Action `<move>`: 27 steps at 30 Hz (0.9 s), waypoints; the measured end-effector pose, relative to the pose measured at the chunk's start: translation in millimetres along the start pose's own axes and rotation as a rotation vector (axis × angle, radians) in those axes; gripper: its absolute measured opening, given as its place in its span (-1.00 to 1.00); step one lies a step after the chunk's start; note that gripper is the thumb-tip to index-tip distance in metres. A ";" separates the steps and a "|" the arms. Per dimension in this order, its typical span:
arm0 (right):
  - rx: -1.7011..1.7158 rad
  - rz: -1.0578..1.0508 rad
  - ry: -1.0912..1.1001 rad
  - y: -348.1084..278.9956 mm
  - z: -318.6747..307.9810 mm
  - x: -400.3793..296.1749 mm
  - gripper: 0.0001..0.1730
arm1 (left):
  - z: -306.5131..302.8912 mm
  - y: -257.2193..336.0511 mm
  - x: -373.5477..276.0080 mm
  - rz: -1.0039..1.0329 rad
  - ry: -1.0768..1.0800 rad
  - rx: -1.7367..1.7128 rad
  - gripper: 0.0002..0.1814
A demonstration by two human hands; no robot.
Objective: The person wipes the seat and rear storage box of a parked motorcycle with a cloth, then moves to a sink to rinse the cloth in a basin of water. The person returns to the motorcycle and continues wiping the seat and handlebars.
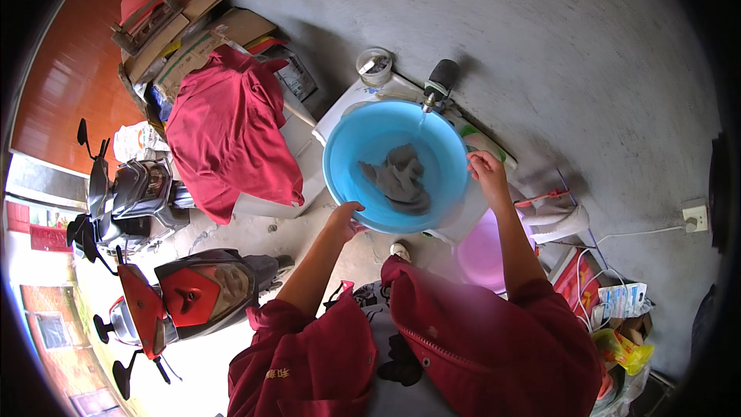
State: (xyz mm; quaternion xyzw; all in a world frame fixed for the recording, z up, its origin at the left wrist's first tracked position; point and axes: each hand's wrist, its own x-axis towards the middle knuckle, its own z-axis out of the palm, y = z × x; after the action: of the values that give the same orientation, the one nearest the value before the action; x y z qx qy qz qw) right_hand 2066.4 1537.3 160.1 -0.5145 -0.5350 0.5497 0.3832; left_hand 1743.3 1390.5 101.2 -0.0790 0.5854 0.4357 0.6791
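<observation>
A light blue plastic basin (pixel 341 185) sits on the white sink counter (pixel 338 113), under a metal tap (pixel 428 103). A thin stream of water runs from the tap into it. Inside, a crumpled grey cloth (pixel 399 176) lies in the water. My left hand (pixel 346 223) grips the basin's near left rim, thumb over the edge and fingers below. At the right rim is my right hand (pixel 489 174), its fingers bent and the tips at the edge. Whether these fingers grip the rim is unclear.
A pink basin (pixel 480 249) stands low at the right. A clear plastic tub (pixel 374 66) is beside the tap. Left lies a dark red garment (pixel 231 133) over a white appliance (pixel 269 205), near stacked cardboard (pixel 197 63). A red scooter (pixel 191 295) stands farther left.
</observation>
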 end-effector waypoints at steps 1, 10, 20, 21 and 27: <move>-0.020 0.012 -0.014 6.3 -1.0 3.8 -0.82 | -0.8 -4.3 -1.6 0.003 0.000 -0.009 -0.47; -0.885 -0.423 0.044 60.3 22.6 2.6 -0.51 | -26.2 -32.3 5.5 0.054 -0.058 -0.030 -0.48; -0.688 0.164 0.052 89.2 31.7 -12.6 -0.16 | -34.8 -48.8 -6.9 0.122 -0.095 0.012 -0.49; -0.721 0.174 0.058 88.3 33.6 -12.7 -0.17 | -34.0 -47.9 -9.2 0.118 -0.091 0.027 -0.48; -0.723 0.101 0.107 88.7 38.0 -18.3 -0.25 | -38.8 -51.0 -11.6 0.146 -0.102 0.099 -0.39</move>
State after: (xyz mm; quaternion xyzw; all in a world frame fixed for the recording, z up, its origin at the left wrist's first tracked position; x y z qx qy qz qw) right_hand 2044.1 1500.3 72.0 -0.6705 -0.6477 0.3157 0.1768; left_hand 1750.7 1329.8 79.0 0.0199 0.5752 0.4581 0.6774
